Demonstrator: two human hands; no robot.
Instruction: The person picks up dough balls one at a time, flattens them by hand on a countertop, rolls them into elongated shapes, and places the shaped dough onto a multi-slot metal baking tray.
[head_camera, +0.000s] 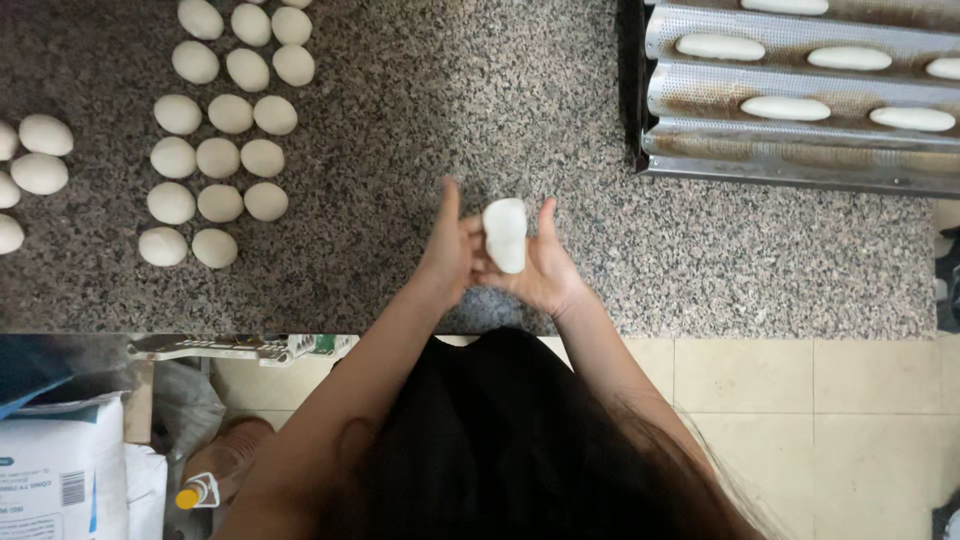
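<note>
Both hands meet above the near edge of a speckled granite counter (420, 90). My right hand (548, 268) cups a flattened, oblong piece of white dough (505, 233) in its palm. My left hand (450, 250) stands edge-on against the dough's left side, fingers straight and pressed to it. The dough is held off the counter, between the two palms.
Several round dough balls (220, 155) lie in rows at the counter's left. A corrugated metal baking tray (790, 140) at the top right holds several shaped dough logs (785, 107). Below the counter are a white flour sack (60, 470), a bottle with a yellow cap (195, 492) and beige floor tiles (800, 420).
</note>
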